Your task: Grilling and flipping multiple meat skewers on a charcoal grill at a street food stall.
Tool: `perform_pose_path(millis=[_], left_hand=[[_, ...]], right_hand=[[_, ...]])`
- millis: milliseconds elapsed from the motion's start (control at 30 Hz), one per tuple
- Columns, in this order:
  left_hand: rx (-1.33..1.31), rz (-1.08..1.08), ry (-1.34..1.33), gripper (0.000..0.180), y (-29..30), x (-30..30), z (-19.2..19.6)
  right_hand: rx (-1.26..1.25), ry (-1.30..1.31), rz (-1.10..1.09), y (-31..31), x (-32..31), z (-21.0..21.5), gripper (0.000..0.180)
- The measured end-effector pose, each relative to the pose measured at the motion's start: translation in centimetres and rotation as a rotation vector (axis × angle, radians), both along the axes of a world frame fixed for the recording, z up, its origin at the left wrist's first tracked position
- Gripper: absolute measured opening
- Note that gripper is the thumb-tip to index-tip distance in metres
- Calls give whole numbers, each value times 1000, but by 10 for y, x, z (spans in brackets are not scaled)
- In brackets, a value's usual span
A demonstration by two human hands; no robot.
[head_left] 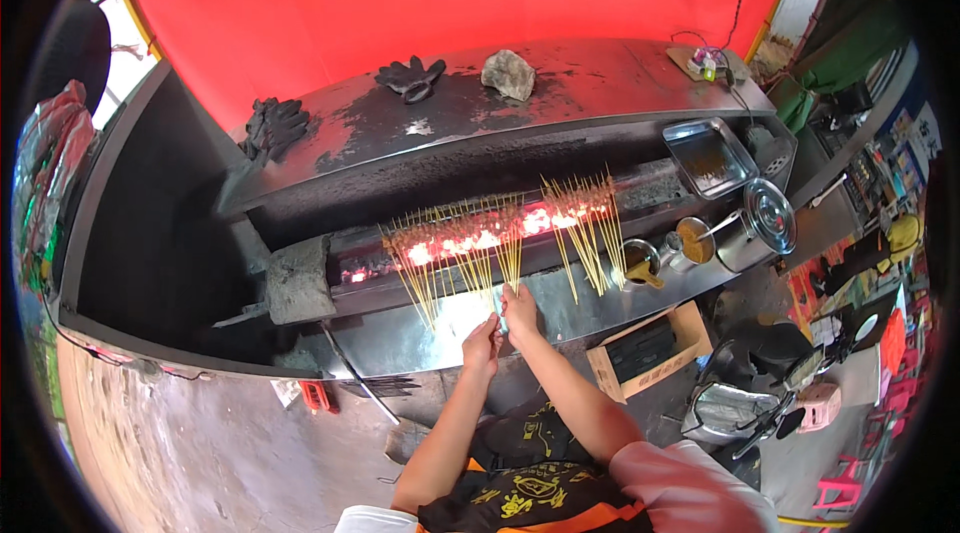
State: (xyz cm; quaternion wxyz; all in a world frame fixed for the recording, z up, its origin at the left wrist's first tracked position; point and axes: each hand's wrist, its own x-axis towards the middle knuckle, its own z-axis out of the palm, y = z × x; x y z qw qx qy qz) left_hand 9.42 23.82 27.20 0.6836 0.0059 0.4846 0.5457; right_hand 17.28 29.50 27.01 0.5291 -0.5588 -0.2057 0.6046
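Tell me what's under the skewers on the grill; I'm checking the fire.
Under the skewers glowing red-orange coals show along the grill trough. The meat ends cover parts of the coal bed, so its full extent is hidden.

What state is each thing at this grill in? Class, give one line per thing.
Long charcoal grill trough: coals glowing red.
Thin bamboo skewers: lying across the fire.
Left hand: fingers pinched at skewer ends.
Right hand: touching a skewer end.
Round metal pot: open, lid leaning upright.
Black gloves: unworn.
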Motion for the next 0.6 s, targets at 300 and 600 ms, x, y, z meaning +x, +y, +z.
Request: perform_pose_path(millis=[300, 600], left_hand=[[-61, 100, 152, 17, 2, 15, 9], [-60, 92, 187, 15, 6, 28, 11]], right_hand=[[-49, 37, 50, 5, 8, 1, 23], [-40, -1, -30, 4, 9, -14, 25]])
